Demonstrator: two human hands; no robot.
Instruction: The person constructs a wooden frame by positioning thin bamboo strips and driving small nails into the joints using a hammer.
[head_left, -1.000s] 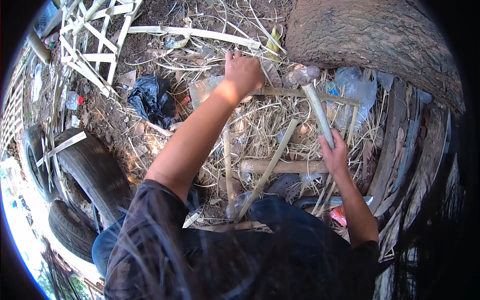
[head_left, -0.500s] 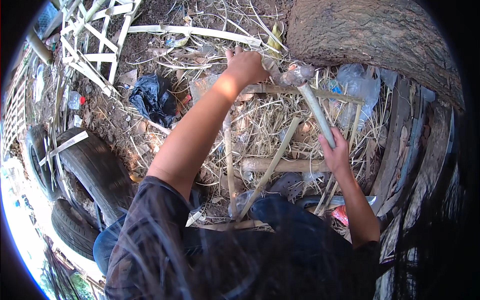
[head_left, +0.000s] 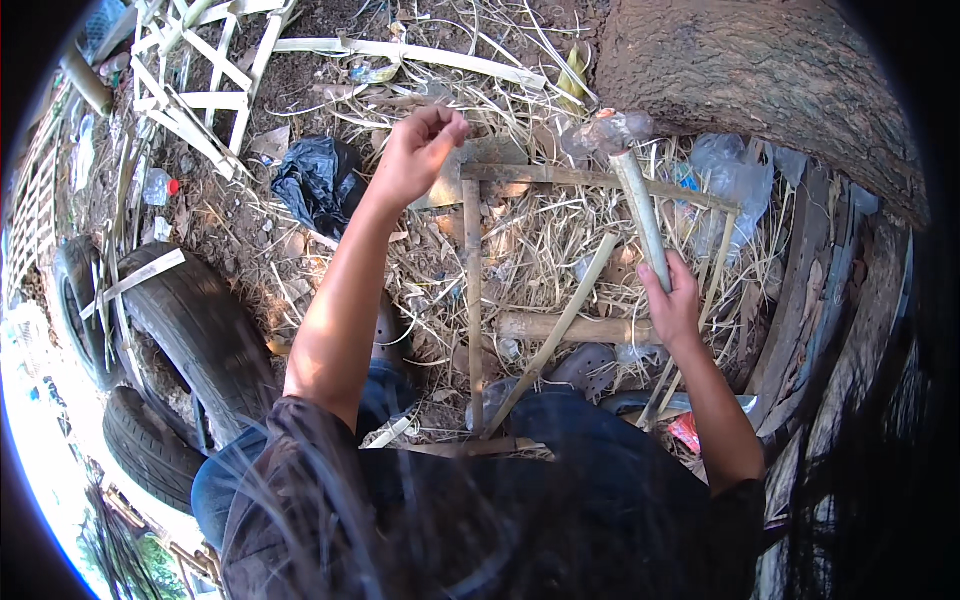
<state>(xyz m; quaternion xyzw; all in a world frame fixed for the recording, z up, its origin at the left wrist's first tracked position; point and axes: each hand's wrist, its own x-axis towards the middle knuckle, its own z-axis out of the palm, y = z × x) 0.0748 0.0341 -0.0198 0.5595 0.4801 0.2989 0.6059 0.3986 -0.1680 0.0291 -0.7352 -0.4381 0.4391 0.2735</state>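
Note:
My right hand (head_left: pixel 672 305) is wrapped round the pale handle of a hammer (head_left: pixel 640 210). The hammer's thick, rounded head (head_left: pixel 606 135) is over the far part of a bamboo frame, near the tree trunk. My left hand (head_left: pixel 418 160) is raised beyond the frame's far left corner, its fingers curled; whatever they may pinch is too small to make out. The frame has a far bar (head_left: pixel 560 174), a left bar (head_left: pixel 474 290) and a slanting strip (head_left: pixel 562 330). A thick bamboo piece (head_left: pixel 550 327) lies across its middle, on straw-like shavings.
A tree trunk (head_left: pixel 740 70) lies at the far right. Tyres (head_left: pixel 195 325) are at the left, with a black plastic bag (head_left: pixel 318 185) beyond them. A woven bamboo lattice (head_left: pixel 215 100) stands far left. Clear plastic bags (head_left: pixel 735 180) lie near the trunk. My shoe (head_left: pixel 585 370) is beside the thick piece.
My left hand has drawn back leftward from the frame's far bar and lifted, uncovering the bar's left end. The right hand keeps the hammer in nearly the same place.

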